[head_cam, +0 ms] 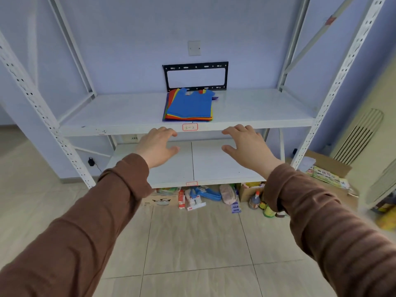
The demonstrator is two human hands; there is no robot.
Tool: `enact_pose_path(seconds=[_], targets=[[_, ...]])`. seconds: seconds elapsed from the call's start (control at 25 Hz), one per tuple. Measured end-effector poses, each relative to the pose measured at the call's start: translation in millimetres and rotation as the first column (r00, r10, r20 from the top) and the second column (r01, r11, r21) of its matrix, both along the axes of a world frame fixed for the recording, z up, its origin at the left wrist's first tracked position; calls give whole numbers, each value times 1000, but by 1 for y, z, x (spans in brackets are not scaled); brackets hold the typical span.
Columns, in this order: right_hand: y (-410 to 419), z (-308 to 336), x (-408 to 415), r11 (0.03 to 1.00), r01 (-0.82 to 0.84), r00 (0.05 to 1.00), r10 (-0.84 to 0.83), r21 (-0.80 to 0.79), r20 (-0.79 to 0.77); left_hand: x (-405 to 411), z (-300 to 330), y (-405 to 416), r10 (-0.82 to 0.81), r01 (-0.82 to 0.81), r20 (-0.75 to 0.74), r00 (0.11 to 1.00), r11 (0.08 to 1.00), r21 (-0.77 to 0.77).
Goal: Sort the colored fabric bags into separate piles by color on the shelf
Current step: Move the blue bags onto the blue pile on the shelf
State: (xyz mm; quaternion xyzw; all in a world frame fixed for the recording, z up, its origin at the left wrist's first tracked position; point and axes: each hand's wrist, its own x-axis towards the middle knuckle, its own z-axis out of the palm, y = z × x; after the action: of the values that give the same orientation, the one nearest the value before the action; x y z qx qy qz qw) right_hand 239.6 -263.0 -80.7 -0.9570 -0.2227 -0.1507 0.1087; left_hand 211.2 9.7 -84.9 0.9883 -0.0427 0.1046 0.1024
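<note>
Reaching forward with 2 bare hands, both in brown sleeves (90, 211), toward a white metal shelf (120, 116). Left hand (157, 146) spread, palm down, fingers loose and holding nothing, hovering in front of the shelf's front edge. Right hand (246, 146) likewise spread and empty, palm down, level with the left and well apart from it. Between the 2 hands, on the front edge, sits a small red-framed label (190, 127) with handwritten marks.

Lying flat on the upper board, near its middle and just behind that label: 1 stack of fabric bags (188, 107), not yet sorted. Blue bag (189, 105) on top, handles toward the wall; red, yellow, green, orange and purple edges fanning out beneath it at the left and front. Neither hand touching the stack.

Behind the stack, against the pale wall, hangs a black metal bracket (195, 76), with a wall switch plate (194, 48) above it. Lower board (214, 161) bare, split by a seam down its middle. Under it, on the tiled floor (192, 243), clutter of boxes, packets and bottles (214, 197), possibly groceries, too small to make out. At the right, an open cardboard box (330, 166) beside the shelf's post.
</note>
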Motion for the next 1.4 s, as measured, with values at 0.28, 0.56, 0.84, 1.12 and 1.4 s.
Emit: enact_pose_path(seconds=[0.28,0.56,0.84,1.12,1.4], targets=[[59,-27,129,999,-22,996,25,42,-85,117,-27,61,58,-59,-40,998,997,-40],[95,-37,235,995,71,992,-62,77,-113,241,-50,105,2,-10,-75,997,994,-107],[95,-51,370,978,147,984,-130,145,-119,366,-62,123,-54,45,-59,997,989,-139],[110,-81,462,959,199,955,-144,200,-259,456,-71,152,18,-35,-120,993,989,-143],[131,-103,515,939,328,878,-262,105,-400,552,-82,176,28,-53,-148,989,985,-164]])
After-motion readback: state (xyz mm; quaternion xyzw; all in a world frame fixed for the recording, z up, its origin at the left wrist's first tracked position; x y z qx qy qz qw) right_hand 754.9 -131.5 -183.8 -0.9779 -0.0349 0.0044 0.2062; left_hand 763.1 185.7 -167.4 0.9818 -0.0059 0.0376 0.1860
